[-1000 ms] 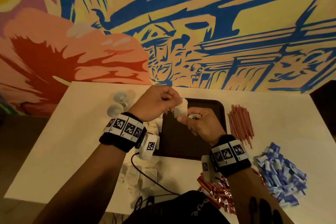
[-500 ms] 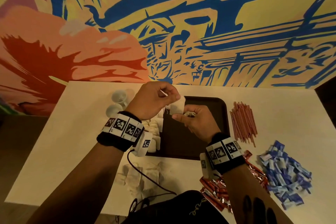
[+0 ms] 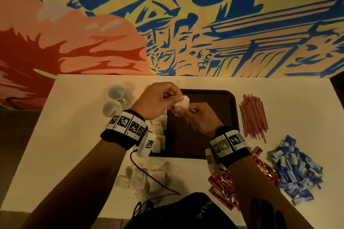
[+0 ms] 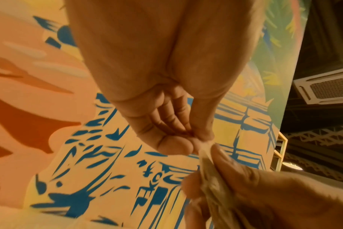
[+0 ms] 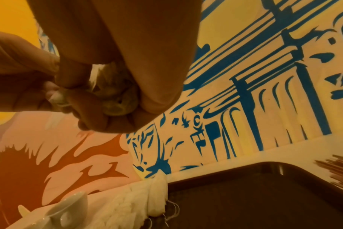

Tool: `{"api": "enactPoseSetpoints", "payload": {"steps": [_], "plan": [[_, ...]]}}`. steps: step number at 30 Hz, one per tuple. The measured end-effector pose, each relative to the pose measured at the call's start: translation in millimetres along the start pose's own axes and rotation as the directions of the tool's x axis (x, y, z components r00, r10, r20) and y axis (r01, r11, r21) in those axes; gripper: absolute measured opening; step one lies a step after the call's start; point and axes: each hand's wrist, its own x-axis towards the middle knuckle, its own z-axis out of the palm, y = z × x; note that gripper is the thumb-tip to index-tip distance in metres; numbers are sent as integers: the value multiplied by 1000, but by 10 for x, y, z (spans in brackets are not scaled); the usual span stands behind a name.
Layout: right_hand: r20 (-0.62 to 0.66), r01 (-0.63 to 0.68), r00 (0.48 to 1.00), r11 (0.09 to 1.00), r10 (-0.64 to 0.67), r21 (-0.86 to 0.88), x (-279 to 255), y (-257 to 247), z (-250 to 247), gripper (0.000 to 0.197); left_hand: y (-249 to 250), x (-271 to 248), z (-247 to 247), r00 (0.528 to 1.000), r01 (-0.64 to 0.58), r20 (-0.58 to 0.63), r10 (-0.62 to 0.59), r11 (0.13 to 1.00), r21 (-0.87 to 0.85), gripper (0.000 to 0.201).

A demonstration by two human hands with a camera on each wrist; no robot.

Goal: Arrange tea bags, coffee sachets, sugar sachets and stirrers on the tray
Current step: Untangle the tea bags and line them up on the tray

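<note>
Nearest, along the front edge of the white tabletop [image 3: 61,135], a loose heap of white tea bags [image 3: 149,174] lies left of centre, with a black cable trailing across it, and a pile of red coffee sachets [image 3: 223,189] lies to the right, partly under the right forearm. Just right of those sits a mound of blue sugar sachets [image 3: 296,169]. Further in, the dark tray [image 3: 186,143] rests flat at the centre of the tabletop, with a row of tea bags [image 3: 158,132] lined along its left edge, some strings trailing onto the tray floor in the right wrist view. Above the tray's far left part both hands meet in the air: the left hand [image 3: 158,100] has its grip pressed together, thumb and fingertips pinching the top of a single tea bag [image 3: 183,106], while the right hand [image 3: 201,117] pinches the same bag from below between thumb and curled fingers. The right wrist view shows more crumpled paper and a round tag bunched inside the right palm; what exactly it is I cannot tell. Right of the tray lies a bundle of reddish-brown stirrers [image 3: 253,117], well apart from the hands. Left of the tray, two white cups [image 3: 113,102] stand near each other. Behind the tabletop rises a painted mural wall [image 3: 186,24].
</note>
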Motion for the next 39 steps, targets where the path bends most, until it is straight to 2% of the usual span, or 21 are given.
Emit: {"api": "enactPoseSetpoints", "payload": {"steps": [2, 4, 7, 11, 16, 19, 24, 27, 30, 31, 34, 39], "plan": [[-3, -81, 997, 996, 81, -22, 31, 91, -23, 23, -108, 111, 4, 999, 15, -31, -15, 1000, -22, 5], [-75, -184, 980, 983, 183, 3, 49, 207, -66, 24, -209, 256, -9, 996, 37, -79, -39, 999, -18, 4], [-205, -326, 919, 942, 336, 84, 55, 401, -162, 24, -415, 522, -20, 989, 91, -122, -87, 996, 26, 8], [-238, -418, 863, 894, 446, 159, 34, 554, -241, 13, -757, 808, 12, 983, 159, -113, -144, 977, 144, 5], [-238, -436, 848, 879, 473, 192, 42, 582, -247, 12, -1166, 1013, 118, 958, 251, 63, -281, 921, 297, 10], [-227, -453, 842, 870, 489, 195, 40, 585, -241, 12, -1312, 1126, 158, 940, 272, 94, -328, 886, 377, 16], [-192, -463, 844, 861, 501, 212, -10, 573, -241, 14, -1395, 1311, 132, 953, 244, 36, -301, 831, 501, 20], [-200, -461, 840, 858, 504, 227, -64, 585, -256, 17, -1424, 1384, 137, 952, 270, -23, -304, 804, 530, 20], [-176, -459, 846, 855, 504, 240, -116, 584, -280, 23, -1406, 1401, 156, 946, 311, -91, -312, 787, 532, 3], [-164, -456, 849, 852, 503, 256, -129, 575, -285, 27, -1394, 1396, 161, 946, 316, -115, -304, 783, 536, 11], [-137, -448, 854, 844, 502, 294, -148, 491, -307, 40, -1284, 1291, 161, 949, 315, -173, -264, 823, 473, 20], [-63, -427, 868, 806, 492, 411, -179, 279, -310, 61, -832, 782, 202, 957, 215, -249, -148, 939, 269, 12]]}}
